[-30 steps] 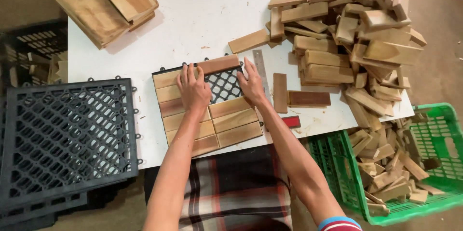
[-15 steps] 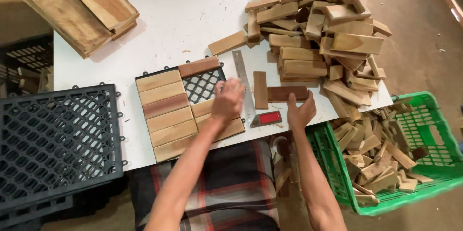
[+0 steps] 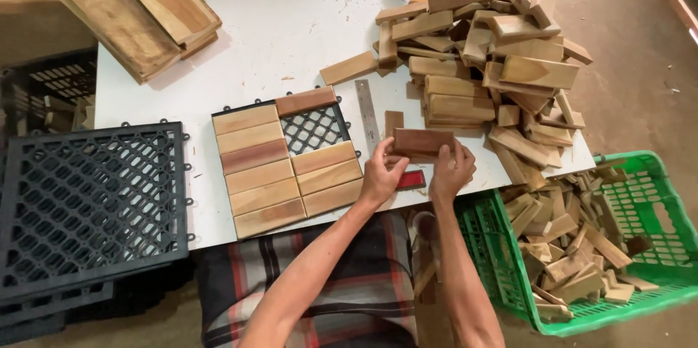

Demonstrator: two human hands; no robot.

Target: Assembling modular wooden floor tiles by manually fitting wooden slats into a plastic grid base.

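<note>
Both hands, left (image 3: 381, 176) and right (image 3: 451, 172), clamp a dark slat (image 3: 423, 143) above the desk (image 3: 291, 35), beside the ruler (image 3: 368, 114). A loose grip could drop it onto the tile (image 3: 287, 161), knocking slats askew.

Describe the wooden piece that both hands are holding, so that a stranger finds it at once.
Start at the white table, right of the half-filled tile. Between the left hand and right hand is a short slat, darker and redder than the pale pile.
</note>
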